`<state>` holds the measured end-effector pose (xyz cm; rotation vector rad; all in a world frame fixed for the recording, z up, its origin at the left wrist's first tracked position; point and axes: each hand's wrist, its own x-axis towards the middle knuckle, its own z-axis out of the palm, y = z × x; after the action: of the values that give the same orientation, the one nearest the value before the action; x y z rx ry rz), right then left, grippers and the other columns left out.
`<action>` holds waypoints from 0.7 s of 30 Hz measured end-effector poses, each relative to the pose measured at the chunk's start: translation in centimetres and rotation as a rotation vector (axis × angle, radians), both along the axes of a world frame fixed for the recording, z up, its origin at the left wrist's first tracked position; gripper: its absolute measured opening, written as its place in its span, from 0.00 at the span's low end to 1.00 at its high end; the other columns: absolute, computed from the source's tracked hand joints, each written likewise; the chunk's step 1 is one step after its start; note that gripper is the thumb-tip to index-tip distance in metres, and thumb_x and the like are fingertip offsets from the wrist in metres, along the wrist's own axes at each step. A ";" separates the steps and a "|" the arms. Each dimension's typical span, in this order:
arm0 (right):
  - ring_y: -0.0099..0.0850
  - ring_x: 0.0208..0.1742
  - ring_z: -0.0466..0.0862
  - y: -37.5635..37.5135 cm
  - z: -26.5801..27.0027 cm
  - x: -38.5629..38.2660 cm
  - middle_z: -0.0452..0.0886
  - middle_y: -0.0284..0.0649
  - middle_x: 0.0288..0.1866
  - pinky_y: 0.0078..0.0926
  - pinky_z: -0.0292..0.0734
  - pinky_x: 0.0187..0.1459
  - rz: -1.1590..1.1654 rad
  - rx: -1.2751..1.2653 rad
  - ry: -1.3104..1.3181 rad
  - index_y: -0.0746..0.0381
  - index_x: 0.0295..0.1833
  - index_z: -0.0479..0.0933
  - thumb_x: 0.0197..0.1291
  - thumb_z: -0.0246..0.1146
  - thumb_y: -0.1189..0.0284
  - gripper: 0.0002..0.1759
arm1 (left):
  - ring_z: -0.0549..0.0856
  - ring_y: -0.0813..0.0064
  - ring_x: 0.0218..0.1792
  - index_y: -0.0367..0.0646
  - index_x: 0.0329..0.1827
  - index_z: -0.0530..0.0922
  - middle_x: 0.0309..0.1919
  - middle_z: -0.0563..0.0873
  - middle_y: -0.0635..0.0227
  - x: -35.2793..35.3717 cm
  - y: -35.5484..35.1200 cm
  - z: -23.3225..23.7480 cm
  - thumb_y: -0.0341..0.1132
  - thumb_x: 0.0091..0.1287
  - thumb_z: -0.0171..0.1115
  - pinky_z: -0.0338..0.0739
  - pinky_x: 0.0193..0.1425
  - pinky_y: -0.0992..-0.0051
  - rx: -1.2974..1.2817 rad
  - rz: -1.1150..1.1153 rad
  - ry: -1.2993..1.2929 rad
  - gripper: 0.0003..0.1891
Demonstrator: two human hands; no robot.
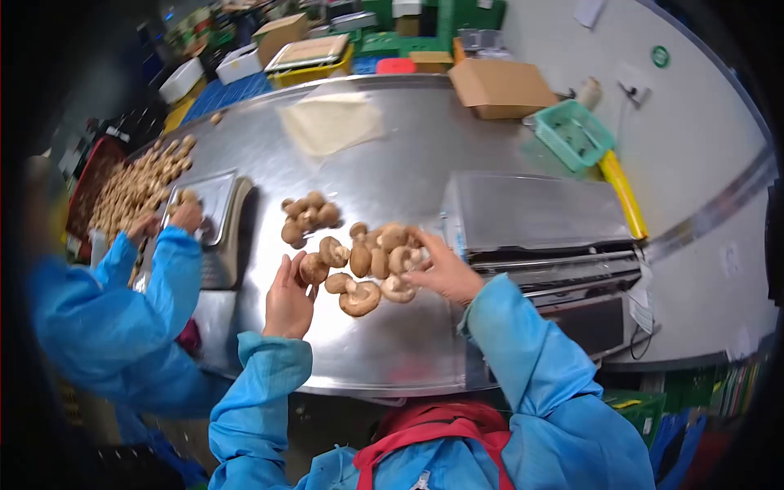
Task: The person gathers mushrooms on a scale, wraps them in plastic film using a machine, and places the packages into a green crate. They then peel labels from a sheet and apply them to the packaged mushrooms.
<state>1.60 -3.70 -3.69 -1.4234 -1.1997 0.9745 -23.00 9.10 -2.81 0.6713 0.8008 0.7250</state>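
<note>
Several brown mushrooms point(360, 260) lie in a loose group on the steel table point(392, 347), between my two hands. At the group's left edge my left hand point(289, 300) is open, its fingers apart and touching a mushroom. My right hand point(445, 271) reaches in from the right, thumb and fingers spread around the rightmost mushrooms. It is open, and whether it grips any of them is hard to make out. A smaller mushroom cluster point(309, 216) sits just behind, to the upper left.
At the left, a co-worker's hands point(186, 217) are over a scale point(214, 204), beside a large mushroom pile point(143, 184). A wrapping machine point(539, 216) stands right. Farther back are a pale sheet point(333, 122), a cardboard box point(500, 86) and a green basket point(573, 135).
</note>
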 end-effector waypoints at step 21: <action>0.35 0.45 0.77 -23.7 3.4 34.0 0.76 0.42 0.43 0.32 0.75 0.43 -0.054 -0.020 -0.589 0.60 0.60 0.69 0.52 0.64 0.73 0.27 | 0.77 0.67 0.46 0.42 0.57 0.74 0.43 0.80 0.64 25.6 -8.3 0.4 0.38 0.62 0.61 0.71 0.49 0.72 0.950 -0.226 0.435 0.20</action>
<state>35.59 -27.41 -0.29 -1.8177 -1.5611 0.5372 2.58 0.80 -2.45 1.7930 0.7266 0.7443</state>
